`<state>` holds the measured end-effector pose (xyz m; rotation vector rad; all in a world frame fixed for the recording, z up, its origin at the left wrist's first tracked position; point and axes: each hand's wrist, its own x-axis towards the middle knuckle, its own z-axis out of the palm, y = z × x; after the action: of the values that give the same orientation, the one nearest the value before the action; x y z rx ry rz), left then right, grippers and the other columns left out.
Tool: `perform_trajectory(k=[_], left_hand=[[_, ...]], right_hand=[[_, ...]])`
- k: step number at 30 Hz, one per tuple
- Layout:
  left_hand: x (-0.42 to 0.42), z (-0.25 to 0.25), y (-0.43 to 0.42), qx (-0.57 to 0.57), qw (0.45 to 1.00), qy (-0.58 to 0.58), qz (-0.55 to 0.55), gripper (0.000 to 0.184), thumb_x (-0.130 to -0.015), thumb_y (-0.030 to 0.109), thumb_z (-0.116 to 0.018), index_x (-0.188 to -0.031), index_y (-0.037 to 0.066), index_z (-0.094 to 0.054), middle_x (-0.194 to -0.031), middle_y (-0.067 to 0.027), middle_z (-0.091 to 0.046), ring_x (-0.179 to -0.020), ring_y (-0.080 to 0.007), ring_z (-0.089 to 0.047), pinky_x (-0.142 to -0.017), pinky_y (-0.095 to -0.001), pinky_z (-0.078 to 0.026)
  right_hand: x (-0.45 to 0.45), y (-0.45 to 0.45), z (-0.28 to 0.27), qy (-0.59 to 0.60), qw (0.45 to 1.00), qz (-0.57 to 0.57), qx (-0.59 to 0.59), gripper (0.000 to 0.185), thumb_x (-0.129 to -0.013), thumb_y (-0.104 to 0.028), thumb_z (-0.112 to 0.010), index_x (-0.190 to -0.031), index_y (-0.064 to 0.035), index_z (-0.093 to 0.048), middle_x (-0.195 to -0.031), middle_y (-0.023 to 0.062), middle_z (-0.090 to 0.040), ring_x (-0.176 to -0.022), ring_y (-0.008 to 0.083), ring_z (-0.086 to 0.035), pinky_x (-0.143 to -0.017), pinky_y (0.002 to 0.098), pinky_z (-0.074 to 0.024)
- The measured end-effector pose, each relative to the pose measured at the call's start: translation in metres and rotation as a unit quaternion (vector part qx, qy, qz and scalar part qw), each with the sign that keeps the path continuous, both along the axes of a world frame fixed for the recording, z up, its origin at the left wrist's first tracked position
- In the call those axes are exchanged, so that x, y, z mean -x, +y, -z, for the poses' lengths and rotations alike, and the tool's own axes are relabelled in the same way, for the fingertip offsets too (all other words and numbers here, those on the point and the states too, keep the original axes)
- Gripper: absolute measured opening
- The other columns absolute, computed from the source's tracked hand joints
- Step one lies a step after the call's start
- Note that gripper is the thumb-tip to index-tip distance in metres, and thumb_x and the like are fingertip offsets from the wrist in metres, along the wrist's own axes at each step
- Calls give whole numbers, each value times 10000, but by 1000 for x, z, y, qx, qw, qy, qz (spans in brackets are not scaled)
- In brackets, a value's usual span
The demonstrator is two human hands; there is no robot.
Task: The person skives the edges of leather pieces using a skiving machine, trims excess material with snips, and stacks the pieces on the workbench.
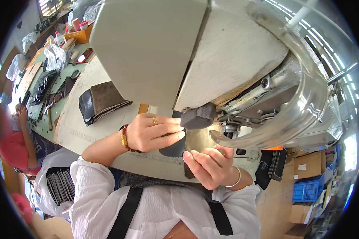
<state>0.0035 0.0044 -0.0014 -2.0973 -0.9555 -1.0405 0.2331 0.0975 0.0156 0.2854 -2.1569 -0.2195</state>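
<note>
My left hand (153, 132), with a ring and a red-and-gold bracelet, has its fingers together on the upper part of a dark flat piece (174, 149), just left of the machine's grey foam block (197, 116). Fingertips of my right hand (208, 165), which wears a silver bangle, are closed on the edge of the same piece, below the machine's working head (230, 129). A brownish lower part of the piece shows under the right fingers. My hands partly hide the piece, and its exact outline cannot be made out.
The large machine body (147, 47) and a clear curved tube (319, 87) stand close above my hands. On the table (79, 127) lies a stack of dark pieces (103, 101). A person (18, 143) works at the left. A blue crate (307, 189) and cartons stand right.
</note>
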Motion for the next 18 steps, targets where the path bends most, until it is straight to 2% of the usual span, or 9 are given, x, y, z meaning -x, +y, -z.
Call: perform_trajectory(k=[6,7,8,10,11,12,14,16,18], left_hand=[[-3,-15,-5,0,1000,18,-4,196,-747,108,-673,-927,48,-722,-893,-63,-697,-854,-220,-723,-594,-282,-597],[-3,-16,-8,19,999,30,-18,201,-736,108,-677,-924,51,-722,-877,-59,-690,-848,-215,-719,-590,-280,-592],[-2,-18,-9,37,998,44,-32,207,-726,107,-680,-921,54,-721,-862,-54,-683,-841,-209,-715,-586,-278,-588],[-3,-21,-8,42,999,25,-14,215,-711,120,-689,-915,62,-721,-838,-46,-670,-834,-199,-707,-585,-283,-575],[-2,-21,-9,47,998,29,-19,216,-707,129,-694,-911,66,-720,-837,-42,-670,-835,-193,-705,-588,-292,-566],[-2,-22,-10,51,998,32,-24,217,-702,139,-699,-907,70,-718,-836,-38,-671,-836,-186,-702,-591,-302,-556],[-2,-24,-11,59,997,38,-27,214,-697,151,-706,-899,80,-715,-828,-32,-667,-844,-176,-709,-585,-319,-530],[0,-21,-13,63,996,54,-42,198,-701,143,-705,-892,89,-712,-826,-19,-664,-846,-167,-717,-564,-321,-503],[-1,-21,-13,69,996,48,-38,178,-712,133,-698,-886,95,-712,-831,-14,-665,-844,-164,-721,-549,-318,-490]], right_hand=[[6,-4,5,19,1000,10,-21,254,-710,-112,-726,-960,-70,-747,-814,-3,-655,-620,103,-547,-861,305,-305],[7,-5,5,27,999,13,-27,255,-688,-107,-729,-939,-62,-747,-795,-2,-645,-629,109,-551,-839,305,-349],[8,-7,6,30,999,14,-27,255,-688,-107,-729,-939,-62,-747,-795,-2,-645,-629,109,-551,-839,305,-349],[12,-8,8,35,999,-1,-27,252,-675,-101,-729,-919,-40,-743,-784,8,-631,-639,121,-552,-778,339,-436],[13,-9,7,30,999,-12,-20,250,-673,-105,-730,-908,-19,-737,-784,29,-620,-661,146,-555,-698,377,-505],[13,-8,5,31,999,-11,-19,250,-673,-105,-730,-908,-19,-737,-784,29,-620,-661,146,-555,-698,377,-505],[11,-2,2,-4,997,-14,-82,168,-724,-76,-719,-887,-38,-731,-799,0,-615,-783,134,-598,-631,242,-417],[9,-1,0,-15,994,-16,-110,171,-717,-49,-698,-885,-39,-729,-799,0,-617,-795,143,-613,-663,245,-446],[8,-3,2,-9,998,-10,-66,187,-701,-37,-687,-884,-29,-727,-802,12,-625,-796,146,-620,-686,240,-461]])
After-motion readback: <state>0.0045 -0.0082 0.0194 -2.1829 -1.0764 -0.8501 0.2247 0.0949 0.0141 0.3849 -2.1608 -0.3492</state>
